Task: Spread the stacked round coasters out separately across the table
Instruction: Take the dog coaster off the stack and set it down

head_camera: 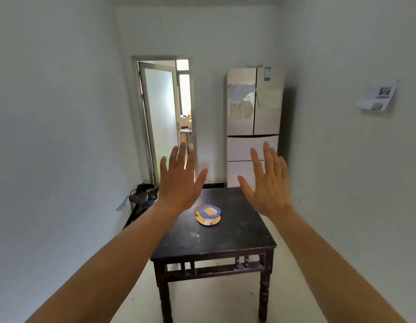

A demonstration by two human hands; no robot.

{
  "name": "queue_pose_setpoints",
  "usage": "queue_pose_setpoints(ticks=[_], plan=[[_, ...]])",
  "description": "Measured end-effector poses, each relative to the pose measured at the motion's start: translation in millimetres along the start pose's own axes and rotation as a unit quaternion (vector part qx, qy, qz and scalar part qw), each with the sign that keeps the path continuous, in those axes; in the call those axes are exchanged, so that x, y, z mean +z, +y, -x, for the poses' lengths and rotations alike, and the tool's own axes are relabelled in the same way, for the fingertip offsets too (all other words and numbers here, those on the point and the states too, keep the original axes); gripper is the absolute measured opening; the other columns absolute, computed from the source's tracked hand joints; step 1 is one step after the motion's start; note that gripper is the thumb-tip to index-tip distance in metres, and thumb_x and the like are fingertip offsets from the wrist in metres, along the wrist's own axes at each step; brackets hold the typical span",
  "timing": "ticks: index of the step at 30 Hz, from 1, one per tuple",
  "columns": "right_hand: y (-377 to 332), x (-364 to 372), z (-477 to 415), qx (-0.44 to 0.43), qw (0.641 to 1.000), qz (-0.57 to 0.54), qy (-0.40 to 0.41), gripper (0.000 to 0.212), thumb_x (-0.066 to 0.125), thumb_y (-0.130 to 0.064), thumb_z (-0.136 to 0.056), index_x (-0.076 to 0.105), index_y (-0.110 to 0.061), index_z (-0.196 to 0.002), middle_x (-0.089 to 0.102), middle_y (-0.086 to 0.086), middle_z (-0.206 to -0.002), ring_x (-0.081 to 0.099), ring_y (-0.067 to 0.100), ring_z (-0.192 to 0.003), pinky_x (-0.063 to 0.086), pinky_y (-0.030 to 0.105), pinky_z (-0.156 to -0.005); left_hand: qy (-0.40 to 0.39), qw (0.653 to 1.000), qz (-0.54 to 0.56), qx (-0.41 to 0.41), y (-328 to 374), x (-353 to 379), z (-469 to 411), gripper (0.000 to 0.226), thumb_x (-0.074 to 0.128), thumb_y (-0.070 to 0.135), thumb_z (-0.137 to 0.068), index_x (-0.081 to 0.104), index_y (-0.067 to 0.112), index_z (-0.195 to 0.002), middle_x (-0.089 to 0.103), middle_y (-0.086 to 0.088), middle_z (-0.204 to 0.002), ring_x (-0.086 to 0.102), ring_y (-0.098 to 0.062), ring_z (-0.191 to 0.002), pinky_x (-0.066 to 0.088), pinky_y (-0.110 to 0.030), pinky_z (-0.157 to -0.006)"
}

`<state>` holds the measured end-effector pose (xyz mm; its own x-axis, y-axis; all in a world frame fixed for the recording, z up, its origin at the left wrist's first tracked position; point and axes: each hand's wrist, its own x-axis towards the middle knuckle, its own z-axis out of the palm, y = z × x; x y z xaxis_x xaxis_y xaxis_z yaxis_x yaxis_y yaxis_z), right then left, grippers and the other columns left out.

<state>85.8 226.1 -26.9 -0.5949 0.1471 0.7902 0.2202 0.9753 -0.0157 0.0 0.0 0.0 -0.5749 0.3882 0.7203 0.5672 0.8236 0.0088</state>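
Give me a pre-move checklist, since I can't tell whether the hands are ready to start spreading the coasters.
1. Left hand empty, fingers spread: ok.
2. Right hand empty, fingers spread: ok.
3. Stack of coasters on the table, loosely overlapped, untouched: ok.
4. Bare tabletop around the stack for spreading: ok.
5. Hands down at the stack: not ok, both raised above it.
6. Number of coasters: cannot tell.

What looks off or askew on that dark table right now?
The round cartoon-printed coasters sit in a slipped, overlapping pile, not a neat stack. The dark wooden table has scuffed, worn patches. Nothing is spilled.
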Motion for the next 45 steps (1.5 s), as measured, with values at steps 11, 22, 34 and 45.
queue_pose_setpoints(ticks=[11,22,34,45], plan=[[-10,185,8,0.005,0.989,-0.008,-0.149,0.079,0.037,-0.062,-0.095,0.014,-0.018,-0.156,0.010,0.016,-0.165,0.021,0.037,-0.148,0.024,0.053,-0.117,-0.085,0.996,0.009,-0.009,-76,171,-17,0.067,0.027,0.054,-0.098,0.030,0.012,-0.150,0.016,-0.014,-0.162,0.015,-0.033,-0.148,0.014,-0.056,-0.115],[-5,349,-58,0.081,0.955,0.007,-0.287,0.078,0.039,-0.058,-0.096,0.012,-0.017,-0.157,0.015,0.013,-0.164,0.021,0.031,-0.149,0.029,0.048,-0.117,-0.213,0.975,0.057,-0.019,-154,347,-95,0.068,0.027,0.054,-0.098,0.024,0.012,-0.151,0.011,-0.014,-0.163,0.010,-0.032,-0.149,0.012,-0.055,-0.116],[72,556,-88,0.129,0.913,-0.045,-0.385,0.076,0.040,-0.058,-0.096,0.017,-0.018,-0.156,0.024,0.009,-0.162,0.027,0.027,-0.147,0.035,0.047,-0.111,-0.369,0.920,0.103,-0.085,-139,555,-124,0.067,0.025,0.056,-0.098,0.025,0.015,-0.151,0.014,-0.012,-0.163,0.012,-0.029,-0.149,0.021,-0.051,-0.115],[99,781,-89,0.130,0.775,-0.191,-0.588,0.080,0.060,-0.039,-0.093,0.017,-0.015,-0.156,0.031,0.011,-0.157,0.035,0.031,-0.141,0.042,0.048,-0.103,-0.480,0.532,0.327,-0.616,-102,734,-110,0.047,0.039,0.046,-0.098,0.048,0.015,-0.133,0.051,-0.003,-0.120,0.051,-0.025,-0.110,0.047,-0.047,-0.092]])
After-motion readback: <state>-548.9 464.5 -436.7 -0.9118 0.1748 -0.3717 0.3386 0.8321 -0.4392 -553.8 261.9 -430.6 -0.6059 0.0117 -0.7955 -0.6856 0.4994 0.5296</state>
